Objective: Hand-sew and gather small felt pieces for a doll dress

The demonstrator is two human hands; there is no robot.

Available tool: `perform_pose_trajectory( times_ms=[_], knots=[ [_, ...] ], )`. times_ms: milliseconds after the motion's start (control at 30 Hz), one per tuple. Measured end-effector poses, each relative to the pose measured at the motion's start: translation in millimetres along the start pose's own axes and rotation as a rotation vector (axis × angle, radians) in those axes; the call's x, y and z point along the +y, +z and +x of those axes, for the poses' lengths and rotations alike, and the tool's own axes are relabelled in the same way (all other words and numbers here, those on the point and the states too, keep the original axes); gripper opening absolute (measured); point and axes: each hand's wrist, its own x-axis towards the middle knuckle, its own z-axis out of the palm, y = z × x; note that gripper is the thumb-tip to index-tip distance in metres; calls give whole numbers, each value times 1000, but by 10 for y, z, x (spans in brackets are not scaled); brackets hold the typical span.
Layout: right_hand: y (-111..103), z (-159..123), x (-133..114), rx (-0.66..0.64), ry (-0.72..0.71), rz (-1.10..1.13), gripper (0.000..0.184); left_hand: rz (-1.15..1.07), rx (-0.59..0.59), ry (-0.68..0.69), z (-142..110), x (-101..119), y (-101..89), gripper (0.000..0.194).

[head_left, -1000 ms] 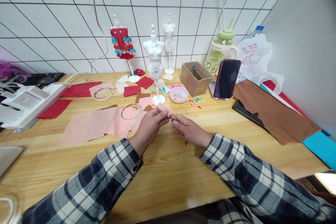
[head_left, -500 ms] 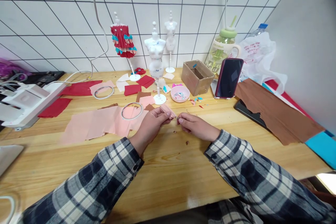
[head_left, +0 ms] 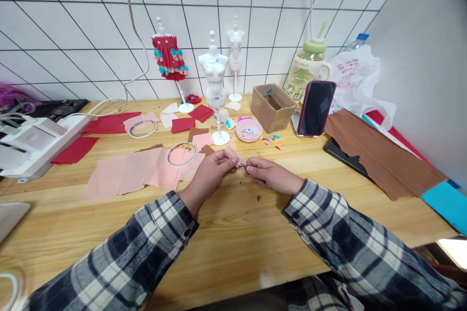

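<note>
My left hand (head_left: 210, 171) pinches a small folded piece of pink crepe paper (head_left: 234, 154) with a jagged lower edge. Closed around what look like small metal scissors (head_left: 243, 165), my right hand (head_left: 272, 175) keeps their tips at that edge; the handles are hidden in the fingers. Small brown snippets (head_left: 259, 198) lie on the wood below the hands. Just beyond stands a bare white mini dress form (head_left: 214, 75). Left of my left hand, a pink crepe paper sheet (head_left: 127, 172) lies under a roll of tape (head_left: 182, 154).
Further back are a dress form in a red ruffled dress (head_left: 167, 58) and another bare form (head_left: 235, 51). A pink bowl (head_left: 249, 130), cardboard box (head_left: 273, 109), phone (head_left: 315, 108) and jug (head_left: 308, 68) stand right of centre. Brown paper (head_left: 379, 150) lies right, a white power strip (head_left: 47, 143) left.
Both hands keep their hold at nearly the same place, with the scissor tips shifted slightly along the pink paper's edge. The whole view has slid a little to the left.
</note>
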Motion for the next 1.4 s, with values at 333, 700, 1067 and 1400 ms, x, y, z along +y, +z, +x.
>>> perform_pose_trajectory(
  times_ms=[333, 700, 1067, 1400],
  knots=[
    [-7, 3, -9, -32, 74, 122, 34, 20, -1, 4, -1, 5, 8, 21],
    [-17, -9, -26, -59, 105, 177, 38, 64, 19, -4, -8, 44, 29, 23],
    [-28, -4, -8, -45, 120, 178, 33, 59, 19, 4, -14, 45, 30, 21],
    [-40, 1, -7, -60, 114, 185, 34, 1, 25, -2, 5, 11, 21, 21]
  ],
)
